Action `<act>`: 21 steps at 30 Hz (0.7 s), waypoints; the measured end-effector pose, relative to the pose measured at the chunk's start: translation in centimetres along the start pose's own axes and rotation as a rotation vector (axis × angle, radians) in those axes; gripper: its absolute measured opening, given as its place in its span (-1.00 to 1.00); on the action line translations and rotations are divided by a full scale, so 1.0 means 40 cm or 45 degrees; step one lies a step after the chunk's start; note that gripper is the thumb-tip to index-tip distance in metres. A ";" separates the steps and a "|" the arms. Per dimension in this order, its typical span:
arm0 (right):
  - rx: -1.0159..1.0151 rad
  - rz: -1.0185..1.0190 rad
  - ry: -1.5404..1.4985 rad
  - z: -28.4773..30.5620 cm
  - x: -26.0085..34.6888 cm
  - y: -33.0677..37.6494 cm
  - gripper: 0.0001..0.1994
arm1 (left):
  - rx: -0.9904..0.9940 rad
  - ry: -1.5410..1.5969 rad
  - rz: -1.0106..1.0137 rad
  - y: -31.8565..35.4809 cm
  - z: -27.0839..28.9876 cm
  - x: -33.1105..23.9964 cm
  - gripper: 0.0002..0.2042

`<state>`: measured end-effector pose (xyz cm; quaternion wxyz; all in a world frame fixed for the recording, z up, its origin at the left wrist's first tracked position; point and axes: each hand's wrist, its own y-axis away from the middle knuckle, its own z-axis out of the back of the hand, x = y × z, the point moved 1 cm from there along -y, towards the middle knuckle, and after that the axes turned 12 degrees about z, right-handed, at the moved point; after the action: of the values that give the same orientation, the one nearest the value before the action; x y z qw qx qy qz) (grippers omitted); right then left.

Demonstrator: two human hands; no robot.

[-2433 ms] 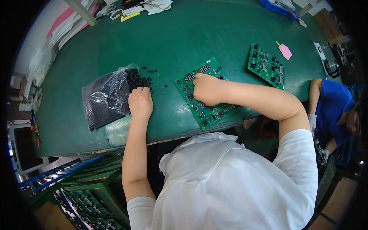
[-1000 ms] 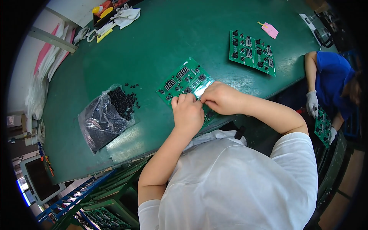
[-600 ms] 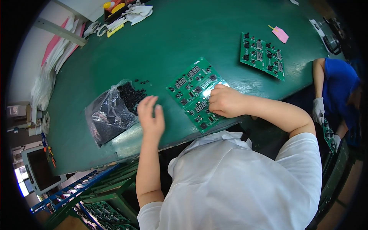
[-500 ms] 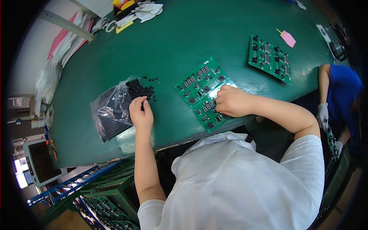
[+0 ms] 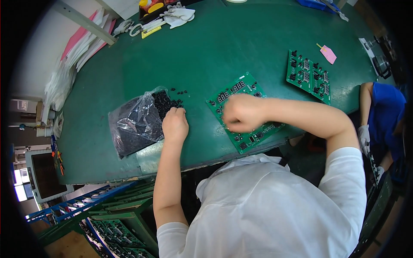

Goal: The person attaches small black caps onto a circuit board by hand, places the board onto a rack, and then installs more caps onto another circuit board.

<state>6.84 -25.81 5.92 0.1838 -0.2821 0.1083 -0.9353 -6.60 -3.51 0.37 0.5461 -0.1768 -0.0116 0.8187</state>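
Hands work side by side at the near edge of the green table (image 5: pixel 241 47). The left hand (image 5: pixel 174 124) rests curled, fingers drawn together, on the heap of small black parts (image 5: pixel 165 102) spilling from a crumpled clear plastic bag (image 5: pixel 133 124); what it pinches cannot be told. The right hand (image 5: pixel 241 113) is closed in a loose fist on a green circuit board (image 5: pixel 234 89), pressing near its middle. A second green board (image 5: pixel 309 76) lies well apart to the right, with a small pink tag (image 5: pixel 328 54) just beyond it. White gloves (image 5: pixel 177 14) and a yellow label strip (image 5: pixel 151 32) sit at the far edge.
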 end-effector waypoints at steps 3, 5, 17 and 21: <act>-0.259 -0.387 0.106 -0.020 -0.151 -0.136 -0.85 | 0.007 0.203 0.051 0.008 -0.006 -0.048 -0.92; -0.185 -0.544 0.142 -0.042 -0.250 -0.199 -0.74 | 0.049 0.328 0.013 0.018 0.002 -0.114 -0.92; -0.236 -0.497 0.048 0.023 -0.292 -0.149 -0.86 | 0.153 0.918 -0.487 0.064 -0.033 -0.422 -0.91; -0.575 -0.624 -0.032 0.085 -0.190 0.052 -0.89 | 0.151 0.707 -0.656 0.043 -0.080 -0.454 -0.90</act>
<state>15.26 -24.96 4.35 -0.1123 -0.3450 0.2394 -0.9006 -0.99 -21.07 2.02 0.7256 -0.3513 0.1404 0.5748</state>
